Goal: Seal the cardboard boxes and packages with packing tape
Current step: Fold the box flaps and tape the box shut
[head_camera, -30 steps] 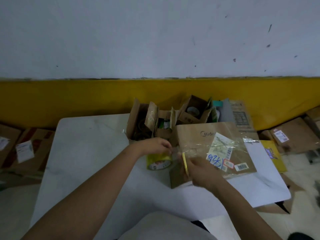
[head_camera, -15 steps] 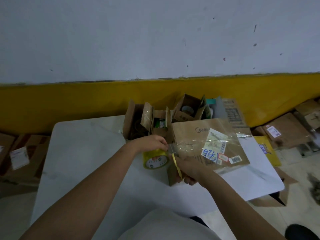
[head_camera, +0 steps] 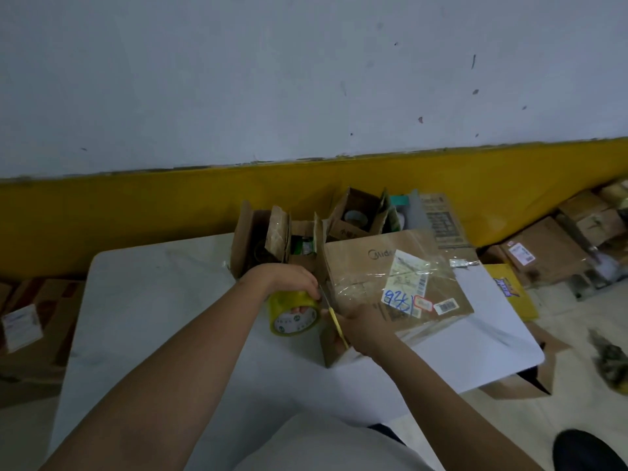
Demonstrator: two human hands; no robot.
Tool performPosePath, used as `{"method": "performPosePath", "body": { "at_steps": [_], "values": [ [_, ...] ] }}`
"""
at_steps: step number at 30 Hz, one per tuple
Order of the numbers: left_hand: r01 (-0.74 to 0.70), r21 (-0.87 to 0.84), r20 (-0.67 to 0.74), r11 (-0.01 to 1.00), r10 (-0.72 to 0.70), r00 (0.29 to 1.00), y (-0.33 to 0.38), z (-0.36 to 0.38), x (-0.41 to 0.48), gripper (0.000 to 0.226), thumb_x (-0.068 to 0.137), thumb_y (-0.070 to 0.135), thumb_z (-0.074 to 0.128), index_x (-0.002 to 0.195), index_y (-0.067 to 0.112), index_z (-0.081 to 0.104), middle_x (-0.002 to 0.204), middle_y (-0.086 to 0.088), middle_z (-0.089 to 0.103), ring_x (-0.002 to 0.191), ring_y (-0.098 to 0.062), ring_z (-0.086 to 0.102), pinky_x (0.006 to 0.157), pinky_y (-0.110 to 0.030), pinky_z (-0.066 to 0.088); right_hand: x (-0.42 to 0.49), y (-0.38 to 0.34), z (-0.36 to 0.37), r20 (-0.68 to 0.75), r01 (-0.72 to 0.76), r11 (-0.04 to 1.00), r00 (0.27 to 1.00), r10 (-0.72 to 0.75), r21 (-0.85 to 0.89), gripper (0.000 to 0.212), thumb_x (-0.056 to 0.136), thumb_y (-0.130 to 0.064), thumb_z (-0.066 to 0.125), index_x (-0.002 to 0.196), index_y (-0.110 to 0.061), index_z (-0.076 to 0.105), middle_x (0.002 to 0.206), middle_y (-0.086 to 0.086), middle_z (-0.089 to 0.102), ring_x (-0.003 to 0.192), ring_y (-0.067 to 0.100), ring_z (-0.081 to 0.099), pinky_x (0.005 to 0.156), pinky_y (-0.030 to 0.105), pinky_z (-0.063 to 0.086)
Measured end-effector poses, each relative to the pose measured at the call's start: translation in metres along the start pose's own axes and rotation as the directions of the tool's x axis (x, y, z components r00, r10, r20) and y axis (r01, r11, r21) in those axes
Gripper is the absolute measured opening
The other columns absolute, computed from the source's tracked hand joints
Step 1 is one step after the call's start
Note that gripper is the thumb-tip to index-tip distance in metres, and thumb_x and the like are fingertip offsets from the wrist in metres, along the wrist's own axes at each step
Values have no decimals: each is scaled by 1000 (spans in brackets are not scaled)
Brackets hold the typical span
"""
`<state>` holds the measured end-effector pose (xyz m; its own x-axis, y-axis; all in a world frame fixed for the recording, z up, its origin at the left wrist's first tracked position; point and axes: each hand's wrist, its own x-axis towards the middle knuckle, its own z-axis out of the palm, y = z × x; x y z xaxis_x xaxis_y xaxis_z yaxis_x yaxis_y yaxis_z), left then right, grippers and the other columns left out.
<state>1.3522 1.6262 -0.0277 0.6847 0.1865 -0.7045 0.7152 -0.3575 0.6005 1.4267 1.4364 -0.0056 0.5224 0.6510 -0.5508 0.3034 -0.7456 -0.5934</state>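
Note:
A brown cardboard box with a shipping label and clear tape across its top lies on the white table. My left hand grips a yellowish roll of packing tape just left of the box. My right hand holds a yellow-handled cutter at the box's left edge, its blade pointing up toward the stretch of tape between roll and box.
Several open cardboard boxes stand at the table's far edge against the yellow wall band. More boxes lie on the floor at the right and left. A yellow package sits by the table's right edge.
The tape roll has come slightly lower and left of the box. My right hand has brought the cutter up toward the tape strand beside the roll.

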Motion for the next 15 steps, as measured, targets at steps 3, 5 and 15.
{"method": "performPosePath", "body": {
  "at_steps": [3,5,15],
  "values": [
    [4,38,-25,999,-3,1000,-2,0,-1,9,89,37,65,94,31,71,97,10,60,88,-11,55,75,-30,45,-1,4,1,-30,23,998,999,-25,-58,65,91,-57,58,38,-19,56,34,-12,52,30,-3,46,35,6,30],
    [7,56,-33,998,-5,999,-7,0,-3,7,88,39,66,90,34,71,96,11,60,88,-8,55,68,-27,41,-5,5,8,-13,25,997,1000,-26,-67,59,91,-57,58,45,-20,59,35,-12,53,32,-3,48,37,7,32],
    [32,-1,-241,1000,-31,970,-67,23,-39,5,84,36,68,84,32,73,97,11,65,95,-11,60,74,-26,48,-7,-16,75,383,-305,946,891,242,111,63,99,-61,34,135,-10,43,119,12,50,79,17,51,54,24,47]
  ]
}}
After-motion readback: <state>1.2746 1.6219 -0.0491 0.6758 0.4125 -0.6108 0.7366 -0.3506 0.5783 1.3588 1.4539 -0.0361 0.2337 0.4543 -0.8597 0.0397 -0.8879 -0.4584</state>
